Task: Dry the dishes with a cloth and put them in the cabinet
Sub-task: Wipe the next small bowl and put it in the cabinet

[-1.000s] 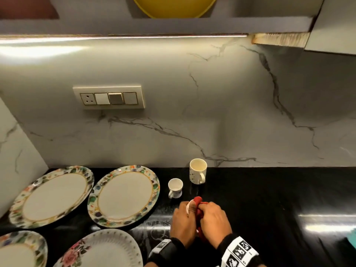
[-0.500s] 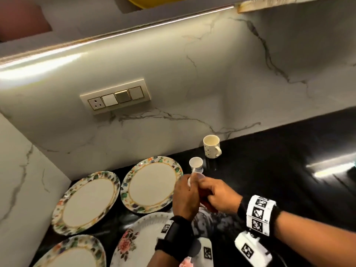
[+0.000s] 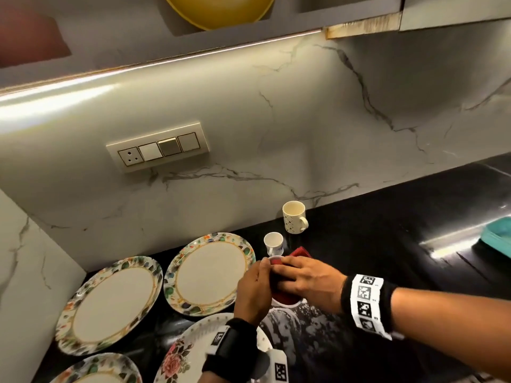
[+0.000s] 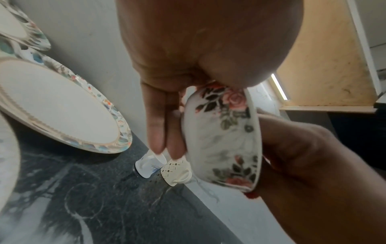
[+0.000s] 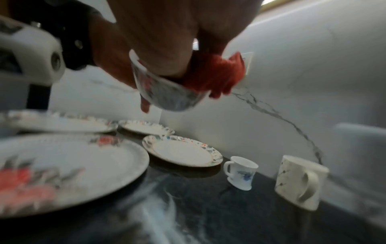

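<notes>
A small white bowl with rose print (image 4: 221,140) is held above the black counter (image 3: 387,258), in front of the plates. My left hand (image 3: 254,288) grips it by the side, fingers (image 4: 158,123) along its outer wall. My right hand (image 3: 307,277) lies across the bowl's mouth and holds a red cloth (image 3: 300,252) pressed into it. In the right wrist view the red cloth (image 5: 213,74) bulges over the rim of the bowl (image 5: 165,94). The bowl's inside is hidden by the cloth and hand.
Several plates lie on the counter at the left, among them two leaf-rimmed ones (image 3: 119,305) (image 3: 210,275) and a rose one (image 3: 193,352). A cream mug (image 3: 294,221) and a small white cup (image 3: 273,243) stand near the wall. Overhead, a yellow bowl (image 3: 218,9) sits in the cabinet. A teal tray (image 3: 497,236) is at the far right.
The view has tilted and swung. My right hand has turned from beside the left to lie across the bowl's mouth, working the cloth inside. The left hand keeps its hold.
</notes>
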